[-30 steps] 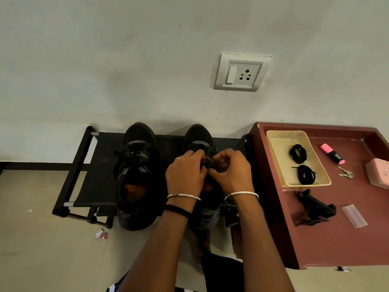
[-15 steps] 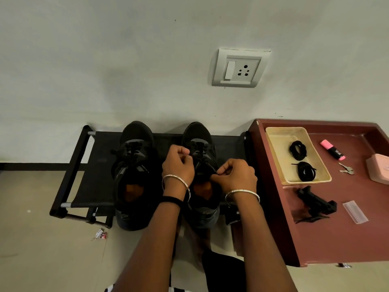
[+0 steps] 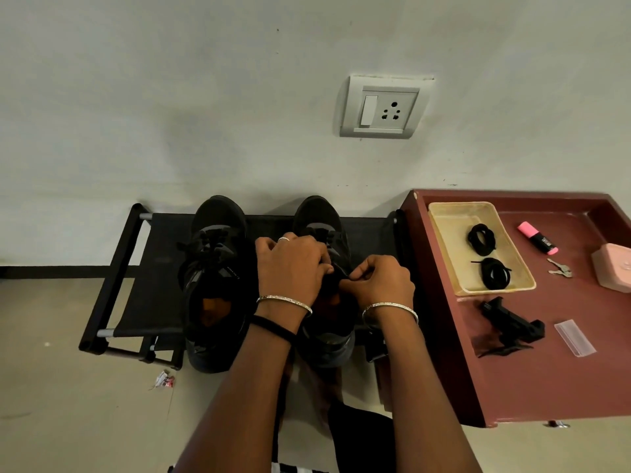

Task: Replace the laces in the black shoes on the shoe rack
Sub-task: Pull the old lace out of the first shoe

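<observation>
Two shoes (image 3: pixel 215 268) stand on the rack (image 3: pixel 153 285). Left hand (image 3: pixel 290 268) and right hand (image 3: pixel 382 281) pinch the right shoe (image 3: pixel 317 216)'s lace (image 3: pixel 328 237), fingers (image 3: pixel 355 279) curled. New laces (image 3: pixel 495 273) lie coiled in the tray (image 3: pixel 435 213); replacement appears barely begun.

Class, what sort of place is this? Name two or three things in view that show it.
Probably a home entryway: a low shoe rack holding black shoes stands against a wall with a switch socket, and the maroon table beside it carries keys and a tray of coiled laces.
</observation>
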